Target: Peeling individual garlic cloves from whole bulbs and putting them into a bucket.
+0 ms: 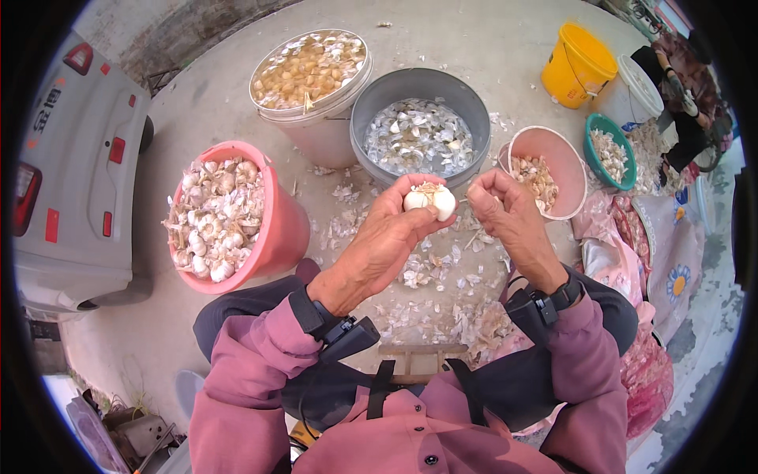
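Note:
A white garlic bulb (430,201), its papery skin largely off and its cloves showing, rests in the fingers of my left hand (375,249). The thumb presses its near side. Just to the right, a little apart from the bulb, my right hand (513,217) is closed in a pinch; whatever its fingertips hold, if anything, cannot be made out. Beyond both hands stands a grey metal tub (362,107) with garlic cloves and skins in water. A small pink bucket (572,193) with some garlic in it stands past my right hand.
At left is a pink bucket (288,229) heaped with garlic bulbs. A white bucket (312,130) holds cloves in liquid. A yellow bucket (572,75), a green basin (592,162) and a seated person (687,87) are at far right. Skins litter the ground; a parked vehicle (79,229) stands left.

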Demonstrator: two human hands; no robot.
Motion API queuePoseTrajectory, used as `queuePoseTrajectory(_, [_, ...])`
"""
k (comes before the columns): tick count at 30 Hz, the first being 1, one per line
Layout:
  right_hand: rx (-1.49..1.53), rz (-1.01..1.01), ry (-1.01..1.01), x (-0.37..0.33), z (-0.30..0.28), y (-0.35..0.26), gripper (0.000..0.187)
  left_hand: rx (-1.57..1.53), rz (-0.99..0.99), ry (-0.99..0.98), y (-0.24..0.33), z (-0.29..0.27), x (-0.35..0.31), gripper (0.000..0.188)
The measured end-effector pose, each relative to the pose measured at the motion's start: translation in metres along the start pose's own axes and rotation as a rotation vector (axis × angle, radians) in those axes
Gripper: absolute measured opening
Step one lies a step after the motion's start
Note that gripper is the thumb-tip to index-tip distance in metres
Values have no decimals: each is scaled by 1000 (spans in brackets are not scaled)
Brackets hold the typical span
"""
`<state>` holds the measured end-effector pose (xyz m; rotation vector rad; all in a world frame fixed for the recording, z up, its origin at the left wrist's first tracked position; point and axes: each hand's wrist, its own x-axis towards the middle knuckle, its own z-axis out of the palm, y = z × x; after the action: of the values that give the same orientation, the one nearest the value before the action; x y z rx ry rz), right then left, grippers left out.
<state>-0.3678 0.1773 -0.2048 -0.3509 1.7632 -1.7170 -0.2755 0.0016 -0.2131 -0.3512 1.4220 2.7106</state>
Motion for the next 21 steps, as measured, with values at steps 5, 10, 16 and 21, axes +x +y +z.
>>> queuePoseTrajectory(5, [-656,-719,-49,-7,14,1,36,88,-88,2,-1,10,-6,23])
queuePoseTrajectory(10, [-691,-653,-84,-6,14,12,32,138,-148,48,-6,2,-7,17])
queuePoseTrajectory(16, [-693,-730,-80,-7,32,19,27,143,-67,91,-9,-2,-10,15])
queuePoseTrajectory(21, [-779,-834,-1,-6,29,16,24,217,49,175,-16,4,1,22])
